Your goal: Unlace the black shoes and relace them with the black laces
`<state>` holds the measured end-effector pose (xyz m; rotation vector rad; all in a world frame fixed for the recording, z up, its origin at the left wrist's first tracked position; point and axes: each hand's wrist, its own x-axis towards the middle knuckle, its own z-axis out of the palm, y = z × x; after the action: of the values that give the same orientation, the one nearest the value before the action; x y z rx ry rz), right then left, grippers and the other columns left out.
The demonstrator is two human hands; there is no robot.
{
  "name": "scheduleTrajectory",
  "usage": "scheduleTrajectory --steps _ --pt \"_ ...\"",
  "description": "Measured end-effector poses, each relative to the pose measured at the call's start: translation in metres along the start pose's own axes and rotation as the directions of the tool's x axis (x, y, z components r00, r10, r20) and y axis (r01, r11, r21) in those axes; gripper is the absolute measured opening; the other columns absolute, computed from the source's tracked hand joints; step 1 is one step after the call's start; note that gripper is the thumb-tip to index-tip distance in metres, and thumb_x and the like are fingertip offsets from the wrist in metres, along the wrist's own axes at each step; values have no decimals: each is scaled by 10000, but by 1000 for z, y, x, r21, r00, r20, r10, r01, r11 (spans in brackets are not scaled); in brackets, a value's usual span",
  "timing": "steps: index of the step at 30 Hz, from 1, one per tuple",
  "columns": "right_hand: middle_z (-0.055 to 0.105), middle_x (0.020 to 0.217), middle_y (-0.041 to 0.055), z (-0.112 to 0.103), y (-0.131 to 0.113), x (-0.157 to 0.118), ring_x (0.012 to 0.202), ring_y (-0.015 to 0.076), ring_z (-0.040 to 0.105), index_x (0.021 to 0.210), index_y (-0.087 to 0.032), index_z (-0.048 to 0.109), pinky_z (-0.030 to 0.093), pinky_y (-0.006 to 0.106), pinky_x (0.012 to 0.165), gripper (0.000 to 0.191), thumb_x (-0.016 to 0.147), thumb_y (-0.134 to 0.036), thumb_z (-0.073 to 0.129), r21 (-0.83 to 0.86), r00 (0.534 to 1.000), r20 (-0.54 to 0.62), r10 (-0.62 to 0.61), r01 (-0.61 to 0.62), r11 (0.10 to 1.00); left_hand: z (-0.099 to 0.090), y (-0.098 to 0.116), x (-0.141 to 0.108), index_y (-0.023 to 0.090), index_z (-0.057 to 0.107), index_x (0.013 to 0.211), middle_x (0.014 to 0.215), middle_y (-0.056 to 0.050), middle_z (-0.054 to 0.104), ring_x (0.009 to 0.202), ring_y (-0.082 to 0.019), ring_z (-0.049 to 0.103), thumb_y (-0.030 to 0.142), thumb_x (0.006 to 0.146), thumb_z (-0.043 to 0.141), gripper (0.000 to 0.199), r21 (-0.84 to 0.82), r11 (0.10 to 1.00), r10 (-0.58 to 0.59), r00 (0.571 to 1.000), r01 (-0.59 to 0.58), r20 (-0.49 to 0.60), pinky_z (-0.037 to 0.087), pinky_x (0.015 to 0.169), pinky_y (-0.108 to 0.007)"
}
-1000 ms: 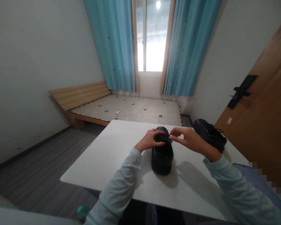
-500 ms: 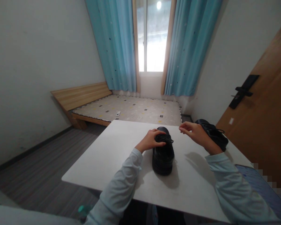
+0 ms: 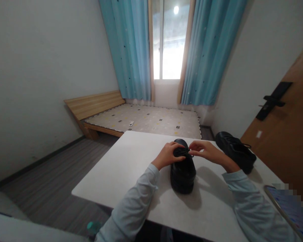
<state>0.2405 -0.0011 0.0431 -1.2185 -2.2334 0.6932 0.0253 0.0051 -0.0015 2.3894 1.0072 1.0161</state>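
Note:
A black lace-up shoe (image 3: 183, 176) stands on the white table (image 3: 111, 174), toe pointing away from me and heel toward me. My left hand (image 3: 168, 155) grips it from the left, its thumb and fingers spanning the laced top. From the right, my right hand (image 3: 204, 152) reaches to the same laces, thumb and fingertips pinched together on a shoelace (image 3: 191, 154). The fingers partly cover the lacing, so how it is tied cannot be made out. A second black shoe (image 3: 236, 151) sits beyond my right forearm, near the table's right edge.
A phone-like device (image 3: 288, 210) lies at the table's right side, partly pixelated. Behind the table is a bed (image 3: 154, 117) with a small white remote (image 3: 131, 123) on it. A brown door (image 3: 275, 134) stands at right. Something green (image 3: 93, 227) is below the table's left front.
My right hand has moved left from the space beside the shoe and now pinches the lace. My left hand stays on the shoe. The whole view has shifted slightly.

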Motion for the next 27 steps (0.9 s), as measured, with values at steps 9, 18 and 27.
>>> scheduleTrajectory --steps 9,18,27 --pt "628 706 43 5 -7 1 662 162 579 731 -166 616 457 287 630 371 805 -522 544 -62 996 44 -79 82 995 2 -4 -1 207 635 1095 1100 -81 595 1050 -206 555 329 710 705 410 -78 994 75 997 -75 3 428 949 -331" --pt "647 711 53 0 -9 4 659 159 579 723 -164 633 460 287 640 366 817 -502 532 -110 994 7 -108 108 988 2 1 1 217 681 995 1042 -58 646 1012 -188 588 312 779 649 237 -139 987 72 997 -76 -35 433 950 -331" --pt "642 681 60 -21 -20 18 637 164 581 682 -167 624 452 283 615 409 800 -545 522 -203 988 98 -119 137 970 3 -4 0 197 676 1014 1107 -87 626 1055 -211 569 329 708 722 336 -185 981 62 998 -62 -2 430 961 -353"
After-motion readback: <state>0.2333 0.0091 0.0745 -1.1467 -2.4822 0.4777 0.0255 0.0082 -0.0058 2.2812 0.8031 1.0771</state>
